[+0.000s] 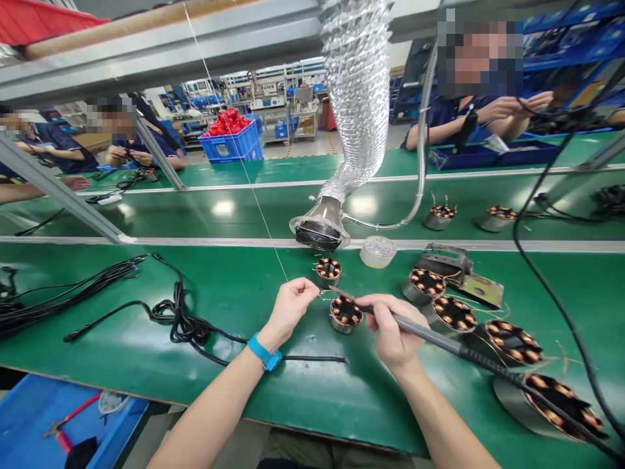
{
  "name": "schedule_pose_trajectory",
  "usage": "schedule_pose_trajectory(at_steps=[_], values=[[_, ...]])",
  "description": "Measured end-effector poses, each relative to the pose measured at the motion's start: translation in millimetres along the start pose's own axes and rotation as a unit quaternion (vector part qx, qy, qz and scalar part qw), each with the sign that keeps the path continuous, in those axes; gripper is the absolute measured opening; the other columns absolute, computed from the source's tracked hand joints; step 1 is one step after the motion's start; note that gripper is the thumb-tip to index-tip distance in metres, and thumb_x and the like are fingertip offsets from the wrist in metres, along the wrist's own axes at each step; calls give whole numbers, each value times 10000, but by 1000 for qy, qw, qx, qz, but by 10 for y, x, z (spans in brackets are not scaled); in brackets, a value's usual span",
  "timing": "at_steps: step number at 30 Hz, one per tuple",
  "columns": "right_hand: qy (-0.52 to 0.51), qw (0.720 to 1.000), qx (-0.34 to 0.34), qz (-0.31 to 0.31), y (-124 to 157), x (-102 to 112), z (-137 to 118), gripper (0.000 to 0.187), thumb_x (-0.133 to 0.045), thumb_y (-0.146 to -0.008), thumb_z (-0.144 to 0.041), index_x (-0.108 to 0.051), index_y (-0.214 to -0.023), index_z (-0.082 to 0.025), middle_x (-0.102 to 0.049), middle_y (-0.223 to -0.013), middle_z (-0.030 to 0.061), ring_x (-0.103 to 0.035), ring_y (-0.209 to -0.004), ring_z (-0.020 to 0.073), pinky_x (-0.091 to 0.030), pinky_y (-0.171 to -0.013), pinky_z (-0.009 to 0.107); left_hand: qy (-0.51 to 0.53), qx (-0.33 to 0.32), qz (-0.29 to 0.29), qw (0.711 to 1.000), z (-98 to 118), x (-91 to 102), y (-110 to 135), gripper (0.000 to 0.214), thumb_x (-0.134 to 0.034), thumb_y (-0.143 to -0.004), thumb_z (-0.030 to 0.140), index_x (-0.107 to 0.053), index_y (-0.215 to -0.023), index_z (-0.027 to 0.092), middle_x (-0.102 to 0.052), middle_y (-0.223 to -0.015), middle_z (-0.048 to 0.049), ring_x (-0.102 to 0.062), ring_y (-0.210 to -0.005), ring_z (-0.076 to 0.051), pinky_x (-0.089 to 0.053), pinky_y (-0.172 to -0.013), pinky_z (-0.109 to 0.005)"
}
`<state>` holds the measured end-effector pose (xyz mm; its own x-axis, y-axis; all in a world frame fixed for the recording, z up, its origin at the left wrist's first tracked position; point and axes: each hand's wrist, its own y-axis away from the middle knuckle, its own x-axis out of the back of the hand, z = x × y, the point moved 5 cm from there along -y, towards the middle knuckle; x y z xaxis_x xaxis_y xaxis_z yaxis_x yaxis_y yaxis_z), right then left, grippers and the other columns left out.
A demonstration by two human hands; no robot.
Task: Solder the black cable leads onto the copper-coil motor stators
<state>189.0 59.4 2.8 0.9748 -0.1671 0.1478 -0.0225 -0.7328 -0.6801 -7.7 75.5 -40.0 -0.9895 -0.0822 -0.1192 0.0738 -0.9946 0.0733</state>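
One long green desk [303,394] runs the full width of the frame, glossy, with its green surface carrying on beyond a pale rail [234,242]. A grey metal beam [254,40] crosses the top, and a silver duct [359,98] hangs from upper centre, its hood [326,218] above the rail. A person [439,127] sits at upper right, two more at upper left; shelving [263,98] stands behind. At lower left is a blue bin [29,417] with red-handled pliers [63,426]; at upper centre-left, a blue crate [229,148] heaped with red pieces [228,122]. Black cables [178,319] lie looped on the left half of the desk.

Near the middle of the frame, the right hand [394,332] is closed round a soldering iron [430,333], tip toward the left hand [295,299]; whether it touches anything, I cannot tell. The left hand is narrowed to a pinch on a thin strand [266,225] descending from upper left. The wound stator [346,324] sits on the desk between them, just below the tip. More stators [512,343] line the right, near a metal stand [444,262]; a tape roll [378,253] is right of the hood.
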Motion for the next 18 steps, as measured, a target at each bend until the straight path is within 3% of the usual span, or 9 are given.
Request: schedule_pose_trajectory(at_steps=[18], values=[[12, 999, 9, -52, -3, -88, -44, 272, -492, -939, -248, -738, -825, -222, -631, -567, -10, -619, -509, 155, -518, -565, 293, 1, -5, 33, 999, -17, 4, 22, 135, -648, -747, 275, -619, -690, 155, -404, -509, 65, -313, -499, -69, -293, -529, -214]])
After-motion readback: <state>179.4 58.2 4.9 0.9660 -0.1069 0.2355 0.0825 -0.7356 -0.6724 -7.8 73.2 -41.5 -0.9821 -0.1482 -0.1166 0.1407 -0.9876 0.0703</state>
